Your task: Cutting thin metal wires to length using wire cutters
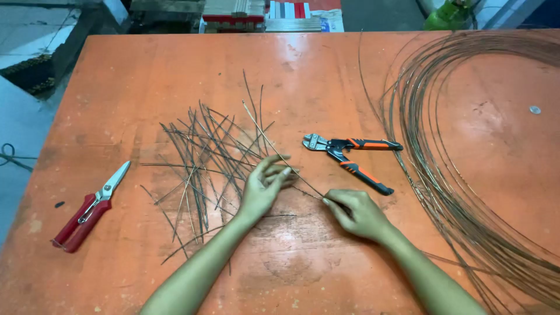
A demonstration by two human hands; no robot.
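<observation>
A scattered pile of cut wire pieces (204, 160) lies across the middle of an orange table (175, 64), crossing one another at many angles. To the left, well apart from the pile, lie red-handled shears (90, 208) with the blades shut. To the right of the pile lie small bolt cutters (350, 156) with orange and black handles spread apart. Farther right, a large coil of thin wire (466, 175) curves over the table's right side, with a small coin-like disc (535, 109) inside its loop. The tabletop is scuffed and stained. Beyond its far edge are stacked boxes (262, 14) and a green object (446, 14).

The left hand (262, 189) rests at the pile's near right edge, fingers loosely spread and curled around a single long wire (274, 146). The right hand (359, 213) pinches that wire's near end between thumb and forefinger. The wire slants up and away to the left, over the pile.
</observation>
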